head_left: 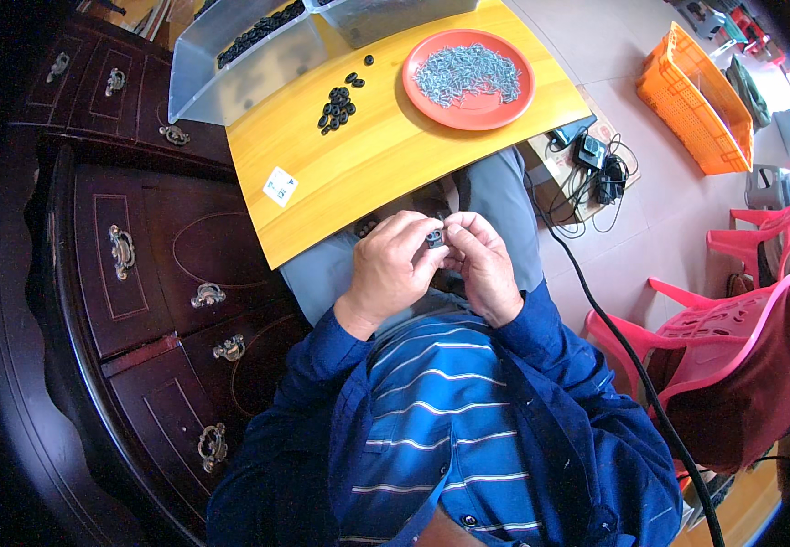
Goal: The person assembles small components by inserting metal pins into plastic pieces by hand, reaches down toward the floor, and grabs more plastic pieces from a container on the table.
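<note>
Yellow wooden desk (368, 155): one; working above it should catch drops.
Translucent plastic bins (199, 91): two.
Round red plate (472, 115): one.
Left hand (386, 269): grip closed on one small black piece (434, 238), off the desk's near edge; best kept steady.
Right hand (484, 264): grip pinched beside it, contents hidden; light pressure should suit.
Loose black rounded pieces (336, 109): about sixteen.
Tiny silver metal screw-like bits (463, 73): uncountable.

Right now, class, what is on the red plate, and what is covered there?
A loose spread of small silvery metal pieces lies on the red plate, its rim bare. The plate's surface beneath them and the yellow tabletop directly under the plate cannot be seen.
</note>
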`<state>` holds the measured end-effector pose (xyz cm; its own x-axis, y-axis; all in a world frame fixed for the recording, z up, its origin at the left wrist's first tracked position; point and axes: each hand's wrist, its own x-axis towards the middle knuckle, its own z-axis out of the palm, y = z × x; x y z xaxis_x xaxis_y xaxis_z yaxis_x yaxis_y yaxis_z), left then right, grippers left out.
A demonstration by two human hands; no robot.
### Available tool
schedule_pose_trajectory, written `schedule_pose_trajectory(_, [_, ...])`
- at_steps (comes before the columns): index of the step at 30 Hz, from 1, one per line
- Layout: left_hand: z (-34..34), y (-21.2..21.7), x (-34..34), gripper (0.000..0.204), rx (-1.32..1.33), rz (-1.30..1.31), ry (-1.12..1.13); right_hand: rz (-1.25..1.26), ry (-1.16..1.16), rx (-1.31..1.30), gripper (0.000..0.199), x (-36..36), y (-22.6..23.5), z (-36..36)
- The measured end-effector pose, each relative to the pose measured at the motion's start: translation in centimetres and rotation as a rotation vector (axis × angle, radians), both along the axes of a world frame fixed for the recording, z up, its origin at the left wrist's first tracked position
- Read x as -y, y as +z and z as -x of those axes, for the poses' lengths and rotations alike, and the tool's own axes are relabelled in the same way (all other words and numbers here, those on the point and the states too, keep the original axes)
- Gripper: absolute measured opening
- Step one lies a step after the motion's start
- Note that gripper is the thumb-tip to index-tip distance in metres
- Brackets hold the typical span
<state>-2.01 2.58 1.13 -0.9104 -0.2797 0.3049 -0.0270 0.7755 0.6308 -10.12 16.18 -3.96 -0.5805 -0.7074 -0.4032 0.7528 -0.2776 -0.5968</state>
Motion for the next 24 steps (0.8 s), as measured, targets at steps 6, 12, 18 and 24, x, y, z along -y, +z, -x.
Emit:
schedule_pose_trajectory(6, [-0.06, 0.19, 0.07, 0.025, 0.02, -0.026, -0.038, 0.001, 0.019, -0.012, 0.009, -0.08, -0.05, -0.03])
schedule_pose_trajectory(12, [-0.11, 0.04, 0.2, 0.025, 0.02, -0.031, -0.052, 0.012, 0.019, 0.007, 0.009, -0.07, 0.04, -0.11])
schedule_pose_trajectory(18, [0.0, 0.03, 0.25, 0.023, 0.01, -0.056, -0.055, 0.033, 0.08, -0.023, 0.011, -0.25, -0.24, -0.31])
schedule_pose_trajectory(24, [-0.11, 0.05, 0.47, 0.023, 0.016, -0.028, -0.059, 0.051, 0.118, 0.057, 0.016, -0.2, 0.07, -0.39])
